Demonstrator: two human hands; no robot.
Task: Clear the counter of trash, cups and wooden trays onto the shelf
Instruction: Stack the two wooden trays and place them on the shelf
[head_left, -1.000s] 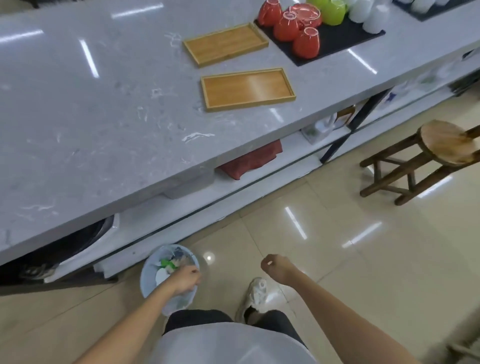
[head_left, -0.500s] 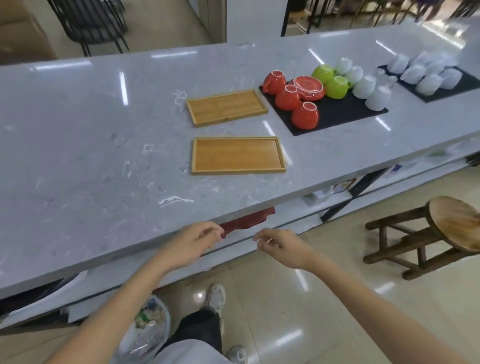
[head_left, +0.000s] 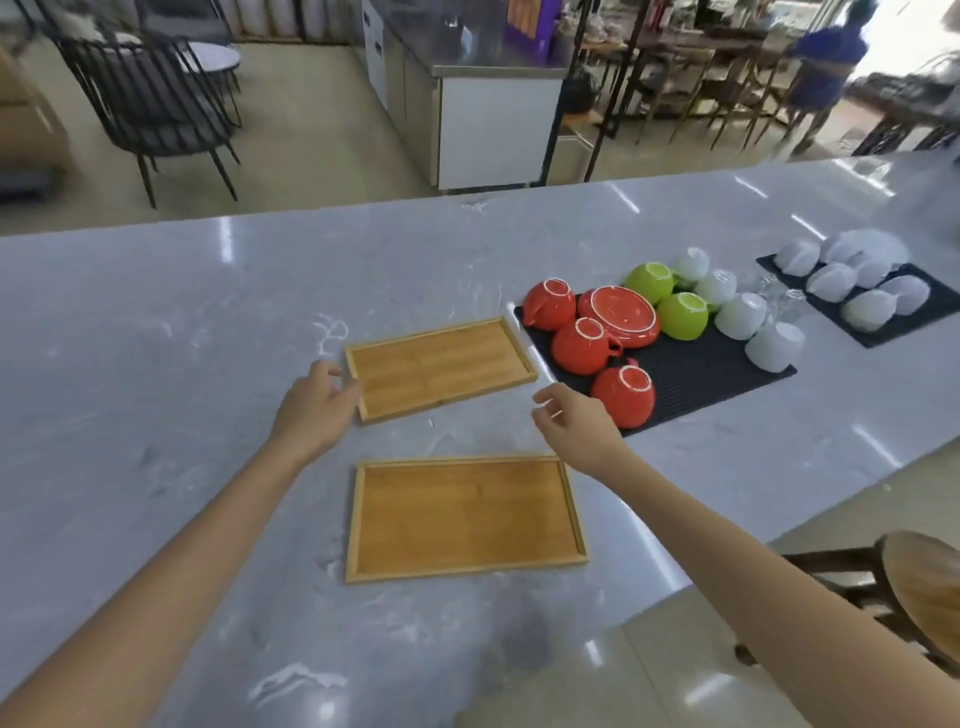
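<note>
Two wooden trays lie on the grey marble counter (head_left: 156, 364). The far tray (head_left: 439, 366) sits angled beside a black mat. The near tray (head_left: 465, 517) lies closer to me. My left hand (head_left: 317, 408) hovers at the far tray's left end, fingers apart, thumb close to the rim. My right hand (head_left: 574, 428) hangs over the gap between the trays, near the far tray's right corner, fingers curled loosely and empty. Red cups (head_left: 584, 345), a red saucer (head_left: 618, 314), green cups (head_left: 683, 314) and white cups (head_left: 740, 314) stand upside down on the black mat (head_left: 701, 371).
A second black mat (head_left: 893, 322) with several white cups lies at the far right. A wooden stool (head_left: 919, 592) stands by the counter's near right edge. Beyond the counter are black chairs (head_left: 150, 104), a steel cabinet (head_left: 493, 119) and a person in blue (head_left: 826, 62).
Both hands have risen from a trash bin on the floor, past the counter's edge, and now reach over the counter toward the far tray. The view has tilted up.
</note>
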